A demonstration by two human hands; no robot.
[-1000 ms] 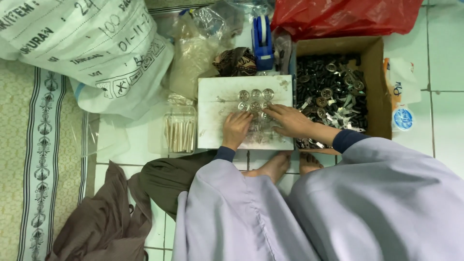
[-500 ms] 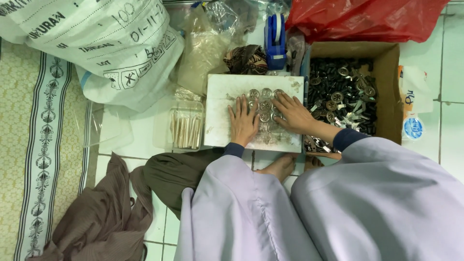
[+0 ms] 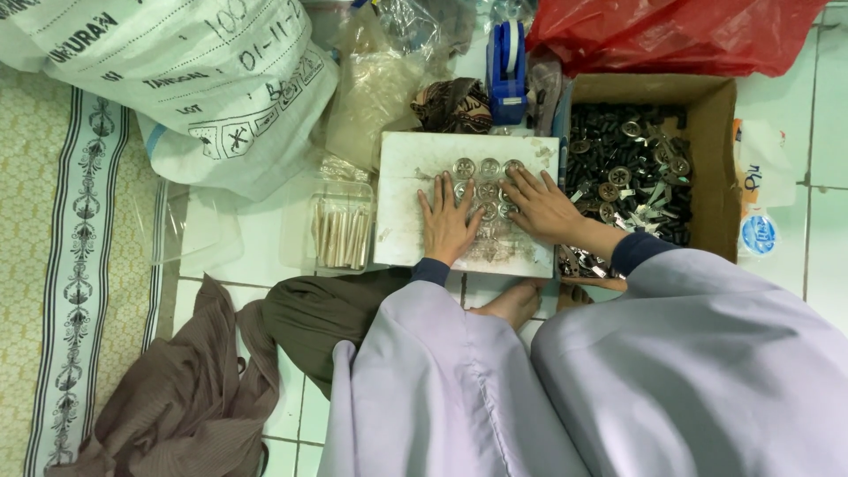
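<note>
Several round silver metal discs (image 3: pixel 484 179) lie in rows on a white board (image 3: pixel 408 196) set on the tiled floor. My left hand (image 3: pixel 447 223) rests flat on the board, fingers spread, its fingertips against the left side of the discs. My right hand (image 3: pixel 545 206) lies flat with fingers apart on the right side of the discs. Neither hand holds anything. Some discs are hidden under the fingers.
A cardboard box (image 3: pixel 712 148) of black and silver metal parts stands right of the board. A clear tray of pale sticks (image 3: pixel 340 233) sits left of it. A blue tape dispenser (image 3: pixel 507 67), red plastic bag (image 3: pixel 680 34), white sack (image 3: pixel 185 81) and brown cloth (image 3: pixel 185 389) surround the spot.
Both hands have flattened and spread over the discs, pushing them into a tighter cluster. The camera has shifted, so the board sits a little lower in view.
</note>
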